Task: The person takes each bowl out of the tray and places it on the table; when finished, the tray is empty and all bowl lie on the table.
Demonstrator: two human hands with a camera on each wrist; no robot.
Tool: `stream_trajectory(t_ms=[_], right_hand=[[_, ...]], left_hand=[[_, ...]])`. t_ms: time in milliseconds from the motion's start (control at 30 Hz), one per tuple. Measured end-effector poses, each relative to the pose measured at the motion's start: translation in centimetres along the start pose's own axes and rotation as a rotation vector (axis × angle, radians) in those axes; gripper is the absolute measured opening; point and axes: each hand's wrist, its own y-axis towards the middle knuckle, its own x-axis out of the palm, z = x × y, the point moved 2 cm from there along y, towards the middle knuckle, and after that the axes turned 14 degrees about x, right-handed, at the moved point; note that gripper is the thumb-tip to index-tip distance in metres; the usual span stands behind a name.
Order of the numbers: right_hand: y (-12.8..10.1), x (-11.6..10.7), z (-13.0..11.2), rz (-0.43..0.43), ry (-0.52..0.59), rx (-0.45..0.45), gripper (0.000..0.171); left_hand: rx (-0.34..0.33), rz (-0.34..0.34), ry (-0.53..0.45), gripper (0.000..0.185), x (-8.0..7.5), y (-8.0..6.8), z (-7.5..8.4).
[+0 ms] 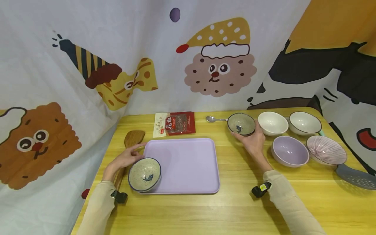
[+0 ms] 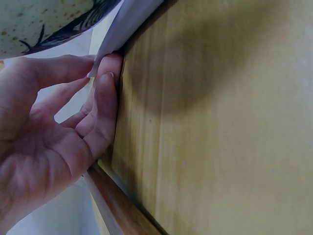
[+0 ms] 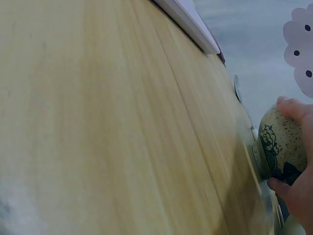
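Head view: right hand [image 1: 253, 142] grip clasps speckled bowl [image 1: 241, 124]; left hand [image 1: 127, 158] relaxed beside second bowl [image 1: 145, 174].

A yellow wooden table [image 1: 205, 209] carries a lilac tray [image 1: 188, 166], a spice packet [image 1: 175, 123], a spoon [image 1: 214, 119], a wooden spatula [image 1: 133, 138], a grey skimmer [image 1: 356, 176] and five bowls [image 1: 289, 150].

Two speckled fish-painted bowls [image 1: 145, 174] [image 1: 241, 124], a lilac tray [image 1: 185, 164], yellow wooden table [image 1: 223, 209].
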Motion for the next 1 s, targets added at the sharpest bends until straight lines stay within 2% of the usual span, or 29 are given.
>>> stream_trajectory(t_ms=[367, 500, 700, 867, 1000], right_hand=[[0.2, 0.0, -0.3, -0.025, -0.038, -0.009, 0.091], [0.3, -0.3, -0.6, -0.064, -0.069, -0.039, 0.089], [0.3, -0.8, -1.4, -0.134, -0.150, -0.074, 0.096], [0.0, -1.3, -3.0, -0.148, -0.179, -0.126, 0.108], [-0.5, -1.5, -5.1, -0.159, -0.155, -0.190, 0.108]], left_hand=[[-0.015, 0.006, 0.001, 0.062, 0.0, -0.1, -0.1], [-0.010, 0.010, 0.007, 0.063, 0.1, 0.0, -0.2], [-0.011, 0.012, 0.005, 0.062, 0.2, 0.1, -0.5], [-0.011, 0.013, 0.005, 0.062, 0.2, 0.1, -0.6], [-0.005, 0.019, 0.007, 0.062, 0.1, 0.1, -0.5]])
